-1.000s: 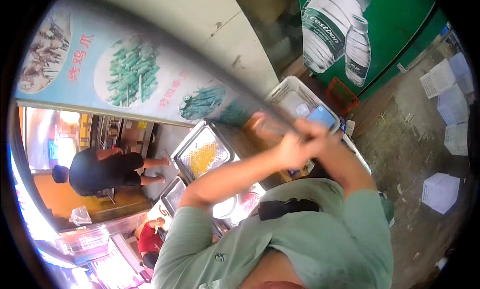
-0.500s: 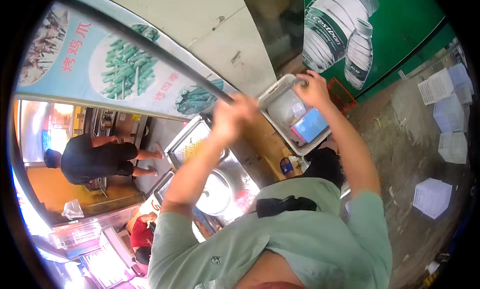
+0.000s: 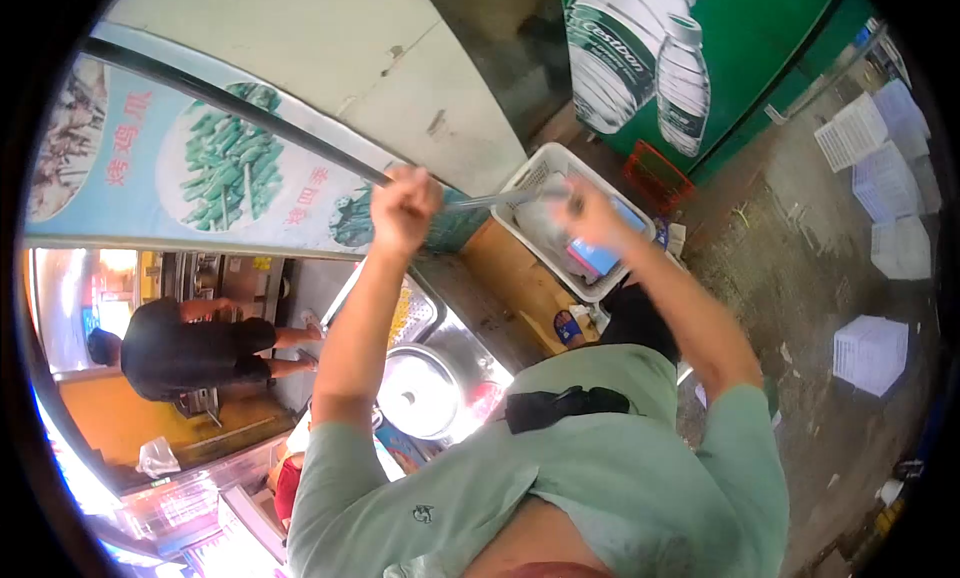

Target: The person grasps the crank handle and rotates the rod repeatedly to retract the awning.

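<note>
Pole slants in from far left, left fist closed around it partway. Thinner shiny section runs right to right hand: blurred, fingers curled on its end above white basket.

Left hand on dark pole

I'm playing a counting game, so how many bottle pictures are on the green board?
2. On the green board, the big bottle is on the left, partly cut off at the top; the smaller bottle is just right of it.
</note>
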The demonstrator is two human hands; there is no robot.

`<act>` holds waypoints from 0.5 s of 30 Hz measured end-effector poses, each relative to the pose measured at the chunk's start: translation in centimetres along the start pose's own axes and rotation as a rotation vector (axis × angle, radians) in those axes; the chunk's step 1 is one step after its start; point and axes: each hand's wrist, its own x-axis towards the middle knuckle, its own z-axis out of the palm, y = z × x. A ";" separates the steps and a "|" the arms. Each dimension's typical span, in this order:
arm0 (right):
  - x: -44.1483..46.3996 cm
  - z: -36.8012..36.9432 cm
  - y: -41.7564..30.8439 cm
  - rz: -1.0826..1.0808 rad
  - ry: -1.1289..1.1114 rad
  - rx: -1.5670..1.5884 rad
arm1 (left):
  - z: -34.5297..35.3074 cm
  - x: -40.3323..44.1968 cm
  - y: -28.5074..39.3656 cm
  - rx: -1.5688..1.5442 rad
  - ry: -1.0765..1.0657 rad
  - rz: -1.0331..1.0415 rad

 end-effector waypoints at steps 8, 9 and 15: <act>2.9 6.3 0.4 -0.402 -0.328 0.233 | 15.3 -5.4 -5.2 0.768 -0.466 0.118; 6.5 4.2 3.9 -0.498 -0.173 0.073 | 14.5 -6.0 -4.0 0.766 -0.538 0.030; -3.1 2.6 2.0 -0.145 0.001 0.189 | -0.5 0.7 -1.0 0.024 0.080 0.061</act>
